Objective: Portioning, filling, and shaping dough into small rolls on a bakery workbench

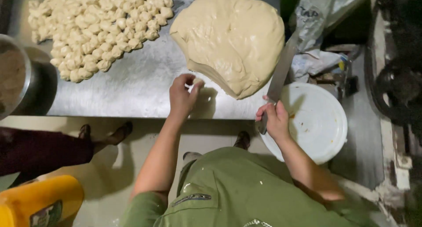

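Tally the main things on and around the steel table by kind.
Big dough mass: 1
Heap of small dough pieces: 1
Dough piece in left hand: 1
Knife in right hand: 1
White bucket: 1
Metal bowl: 1
Total: 6

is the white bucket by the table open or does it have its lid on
Lid on. The white bucket shows a flat, closed top with a raised rim; no contents visible. The right hand with the knife is above it.

Counter (132, 84): bare sheet metal, dull sheen, fine scuffs. Dough mass (233, 38) on the counter: pale, soft, matt, surface dimpled. Small dough pieces (96, 25) left of the dough mass: same matt paste, lumpy. Knife (281, 73) right of the dough mass: flat steel blade, grey, faintly reflective. Lid (314, 121) below the knife blade: white plastic, smooth, slight gloss. Bag (325, 9) right of the dough mass: thin crinkled plastic film, shiny.
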